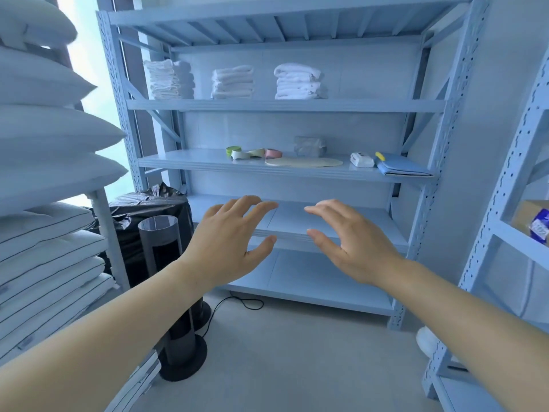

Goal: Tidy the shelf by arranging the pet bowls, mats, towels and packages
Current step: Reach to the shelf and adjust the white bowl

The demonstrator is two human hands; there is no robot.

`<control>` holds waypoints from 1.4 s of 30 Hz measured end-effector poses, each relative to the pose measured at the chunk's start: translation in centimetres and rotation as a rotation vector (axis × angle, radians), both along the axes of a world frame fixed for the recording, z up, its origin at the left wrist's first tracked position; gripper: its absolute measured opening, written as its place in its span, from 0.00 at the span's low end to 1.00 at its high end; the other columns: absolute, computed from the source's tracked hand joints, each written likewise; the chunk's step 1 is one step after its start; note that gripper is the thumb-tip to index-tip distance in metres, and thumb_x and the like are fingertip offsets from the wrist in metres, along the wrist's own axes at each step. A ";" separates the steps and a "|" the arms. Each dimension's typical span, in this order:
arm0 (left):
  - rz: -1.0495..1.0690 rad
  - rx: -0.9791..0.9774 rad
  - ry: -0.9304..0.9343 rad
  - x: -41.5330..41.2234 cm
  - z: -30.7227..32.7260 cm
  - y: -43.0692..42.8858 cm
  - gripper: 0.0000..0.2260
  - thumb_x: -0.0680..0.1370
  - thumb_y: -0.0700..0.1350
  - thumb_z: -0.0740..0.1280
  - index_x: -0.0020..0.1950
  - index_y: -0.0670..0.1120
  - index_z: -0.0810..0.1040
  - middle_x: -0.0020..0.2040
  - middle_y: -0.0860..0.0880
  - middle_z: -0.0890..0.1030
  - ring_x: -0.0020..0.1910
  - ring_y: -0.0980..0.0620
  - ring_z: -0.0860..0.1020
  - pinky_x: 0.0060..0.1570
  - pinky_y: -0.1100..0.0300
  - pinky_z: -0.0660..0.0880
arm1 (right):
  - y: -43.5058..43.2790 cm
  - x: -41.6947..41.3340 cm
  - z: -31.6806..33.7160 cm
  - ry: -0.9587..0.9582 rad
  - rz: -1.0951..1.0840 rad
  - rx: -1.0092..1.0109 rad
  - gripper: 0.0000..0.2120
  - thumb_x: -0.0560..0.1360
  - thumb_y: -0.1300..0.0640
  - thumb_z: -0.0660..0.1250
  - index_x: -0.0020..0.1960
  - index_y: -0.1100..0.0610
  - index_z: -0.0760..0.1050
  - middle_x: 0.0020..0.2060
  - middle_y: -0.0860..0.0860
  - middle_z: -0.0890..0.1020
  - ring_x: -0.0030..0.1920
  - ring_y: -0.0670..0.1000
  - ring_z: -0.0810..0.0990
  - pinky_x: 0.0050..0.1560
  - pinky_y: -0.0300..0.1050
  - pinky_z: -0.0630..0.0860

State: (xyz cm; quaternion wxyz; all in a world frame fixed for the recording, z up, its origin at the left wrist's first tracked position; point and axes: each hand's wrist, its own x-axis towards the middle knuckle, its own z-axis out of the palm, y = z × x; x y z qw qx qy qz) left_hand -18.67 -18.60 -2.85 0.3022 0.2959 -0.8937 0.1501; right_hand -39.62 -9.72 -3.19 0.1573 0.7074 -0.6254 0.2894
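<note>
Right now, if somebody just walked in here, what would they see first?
Probably the two bare hands, left hand and right hand, spread open and empty in front of the blue shelf. Next, three stacks of white towels on an upper board, and below them little coloured bowls beside a flat round mat.

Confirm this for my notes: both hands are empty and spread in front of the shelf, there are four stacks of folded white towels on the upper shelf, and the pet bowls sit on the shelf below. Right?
Not quite. The head view shows three stacks of folded white towels on the upper shelf, not four. The rest holds: the left hand and right hand are empty and spread in front of the shelf, and the pet bowls sit on the shelf below.
</note>
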 end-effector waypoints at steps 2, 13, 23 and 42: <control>0.000 0.039 -0.006 -1.5 -0.8 -1.5 0.24 0.74 0.61 0.51 0.67 0.54 0.68 0.61 0.53 0.74 0.54 0.50 0.76 0.55 0.54 0.70 | -1.3 -1.8 -0.3 -0.018 -0.001 0.003 0.30 0.73 0.37 0.47 0.67 0.50 0.68 0.62 0.46 0.72 0.63 0.48 0.71 0.56 0.45 0.72; 0.085 0.051 -0.018 -4.9 -3.1 -13.2 0.20 0.74 0.61 0.53 0.58 0.54 0.76 0.59 0.53 0.75 0.56 0.50 0.76 0.60 0.48 0.68 | -14.1 -4.9 -3.4 -0.032 0.093 0.055 0.27 0.74 0.39 0.48 0.66 0.50 0.69 0.61 0.46 0.74 0.61 0.49 0.72 0.58 0.46 0.72; 0.074 0.059 -0.095 -7.2 -4.3 -32.9 0.20 0.74 0.60 0.54 0.59 0.53 0.75 0.62 0.51 0.74 0.57 0.48 0.76 0.54 0.51 0.72 | -34.5 -8.1 -3.8 0.026 0.091 0.091 0.28 0.72 0.37 0.50 0.66 0.49 0.68 0.62 0.44 0.71 0.61 0.46 0.71 0.50 0.40 0.67; 0.204 0.183 -0.043 -10.2 -7.9 -63.1 0.24 0.74 0.61 0.52 0.67 0.54 0.69 0.61 0.54 0.75 0.53 0.51 0.77 0.51 0.56 0.70 | -66.9 -11.5 -7.8 -0.112 0.195 0.074 0.24 0.73 0.39 0.53 0.65 0.49 0.69 0.60 0.43 0.72 0.59 0.45 0.72 0.48 0.41 0.72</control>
